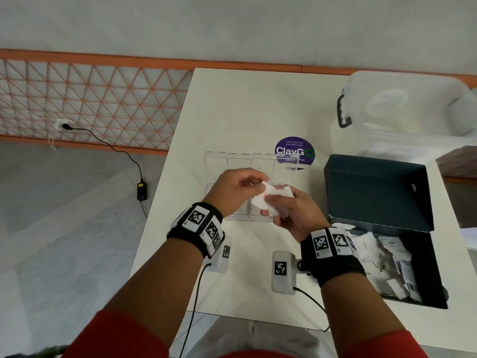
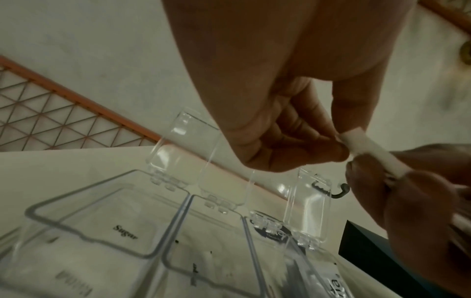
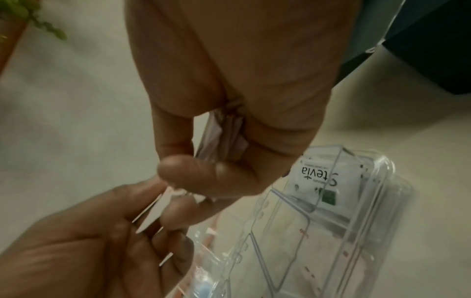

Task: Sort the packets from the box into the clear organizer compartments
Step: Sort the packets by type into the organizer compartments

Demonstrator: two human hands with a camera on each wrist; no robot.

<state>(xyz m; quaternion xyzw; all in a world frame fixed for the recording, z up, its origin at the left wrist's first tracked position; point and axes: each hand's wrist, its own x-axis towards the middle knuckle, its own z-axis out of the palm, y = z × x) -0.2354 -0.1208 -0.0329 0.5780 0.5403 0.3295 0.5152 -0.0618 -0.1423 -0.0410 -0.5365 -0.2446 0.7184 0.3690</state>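
Above the clear plastic lidded organizer (image 1: 238, 161), her right hand (image 1: 291, 210) clamps a fanned stack of white paper packets (image 1: 268, 196) while the left hand (image 1: 237, 188) pinches one free, probably to sort; the dark cardboard box (image 1: 382, 192) sits at three o'clock

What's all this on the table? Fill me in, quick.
A person is sorting small packets from the dark box into a clear organizer whose lids stand open. The right hand grips a small bunch of white packets, and the left hand pinches one of them, above the organizer. A Stevia packet already lies in one compartment. Many packets remain in the box. A lidded plastic tub sits behind.
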